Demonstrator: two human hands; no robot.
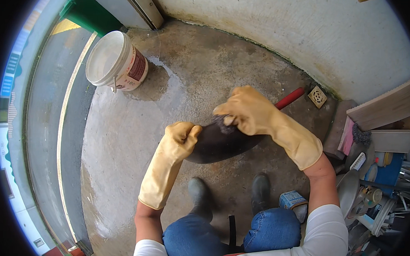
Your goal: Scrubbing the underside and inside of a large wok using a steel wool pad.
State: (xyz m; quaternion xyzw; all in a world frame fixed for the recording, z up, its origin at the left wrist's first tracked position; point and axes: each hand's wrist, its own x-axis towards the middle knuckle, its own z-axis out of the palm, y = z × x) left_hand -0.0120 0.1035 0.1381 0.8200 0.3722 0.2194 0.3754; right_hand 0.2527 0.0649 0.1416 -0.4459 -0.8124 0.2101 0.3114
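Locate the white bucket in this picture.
In the head view, the white bucket lies tipped on the wet concrete floor at upper left, beside the green door frame.

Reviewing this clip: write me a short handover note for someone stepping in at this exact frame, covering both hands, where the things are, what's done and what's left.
Left hand, in a yellow rubber glove, has a closed grip on the near rim of the dark pan, holding it tilted above the wet concrete floor.
Right hand, also gloved, presses a dark scouring pad against the pan's upper edge.
The pan's red handle points away, toward the floor drain.
A white bucket stands on the floor to the far left.
Done: floor is wet and scrubbing is under way.
Left: how clean the pan is cannot be judged; its surface looks uniformly dark.
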